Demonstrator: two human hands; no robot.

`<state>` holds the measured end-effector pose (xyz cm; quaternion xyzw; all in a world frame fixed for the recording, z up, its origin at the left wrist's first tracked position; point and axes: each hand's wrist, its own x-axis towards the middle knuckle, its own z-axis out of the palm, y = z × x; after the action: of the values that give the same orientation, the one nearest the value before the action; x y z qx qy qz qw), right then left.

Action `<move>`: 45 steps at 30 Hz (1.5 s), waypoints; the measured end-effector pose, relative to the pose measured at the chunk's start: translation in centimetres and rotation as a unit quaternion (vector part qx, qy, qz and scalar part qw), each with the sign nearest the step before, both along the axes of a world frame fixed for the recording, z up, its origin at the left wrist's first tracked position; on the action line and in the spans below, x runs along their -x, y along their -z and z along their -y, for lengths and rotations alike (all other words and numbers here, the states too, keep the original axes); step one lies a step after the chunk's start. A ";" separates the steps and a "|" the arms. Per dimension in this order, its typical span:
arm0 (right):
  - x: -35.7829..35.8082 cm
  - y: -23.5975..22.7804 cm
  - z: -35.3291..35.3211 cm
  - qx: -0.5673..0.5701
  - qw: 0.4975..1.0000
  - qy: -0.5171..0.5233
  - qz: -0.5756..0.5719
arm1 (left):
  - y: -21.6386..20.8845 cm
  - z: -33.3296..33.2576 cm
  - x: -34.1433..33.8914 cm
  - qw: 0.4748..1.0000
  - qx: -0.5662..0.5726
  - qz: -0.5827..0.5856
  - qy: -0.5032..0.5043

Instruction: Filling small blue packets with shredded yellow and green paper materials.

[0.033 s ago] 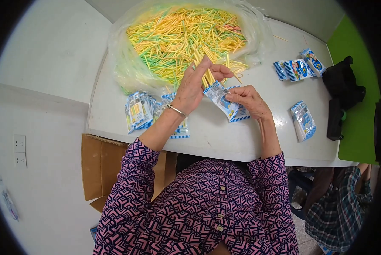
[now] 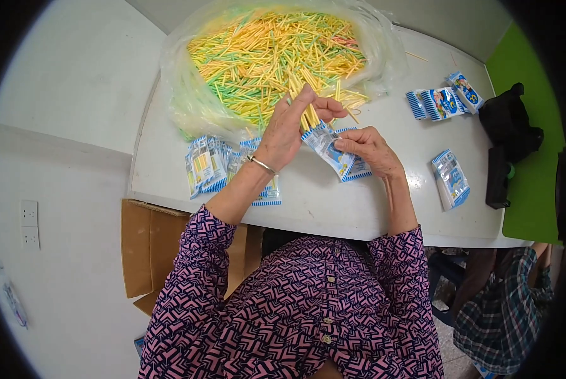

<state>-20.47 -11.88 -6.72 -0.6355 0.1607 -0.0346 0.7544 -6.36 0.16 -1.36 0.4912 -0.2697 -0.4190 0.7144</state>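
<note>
My left hand [image 2: 284, 126] is closed round a bundle of thin yellow sticks [image 2: 310, 117]. Their lower ends meet the mouth of a small blue-and-white plastic packet [image 2: 327, 145]; how far they reach inside is hard to see. That packet is pinched between the thumb and fingers of my right hand [image 2: 375, 151], with another packet [image 2: 360, 169] behind it. Beyond my hands, a big clear plastic bag [image 2: 387, 54] lies open, heaped with yellow, green and a few pink sticks [image 2: 276, 50]. Beside my left wrist are several packets [image 2: 206, 165] with sticks showing through them.
On the white table [image 2: 333, 211], a flat packet [image 2: 451, 180] lies to the right, with several more packets [image 2: 444, 103] farther back. Black objects [image 2: 513, 123] stand by a green panel [image 2: 529, 170]. A cardboard box [image 2: 147, 246] is below the table's left. Another person's checked sleeve [image 2: 500, 316] shows lower right.
</note>
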 end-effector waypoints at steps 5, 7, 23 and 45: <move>0.1 -0.2 0.1 -0.004 1.000 -0.026 -0.004 | 0.5 -0.3 -0.2 0.999 -0.011 -0.013 0.039; 0.2 -0.3 0.0 -0.008 1.000 -0.022 -0.001 | 0.9 -0.2 -0.2 0.999 -0.007 -0.018 0.033; 0.5 -0.4 0.1 -0.006 1.000 0.000 0.015 | 0.2 0.0 1.0 0.999 0.000 0.043 -0.025; 0.6 -0.8 -0.5 -0.018 0.999 0.013 0.032 | 0.5 -0.8 1.9 0.990 0.004 0.140 -0.028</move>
<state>-21.10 -11.34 -5.93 -0.6181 0.1455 -0.0619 0.7700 -8.24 0.95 -1.87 0.5491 -0.3551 -0.3252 0.6831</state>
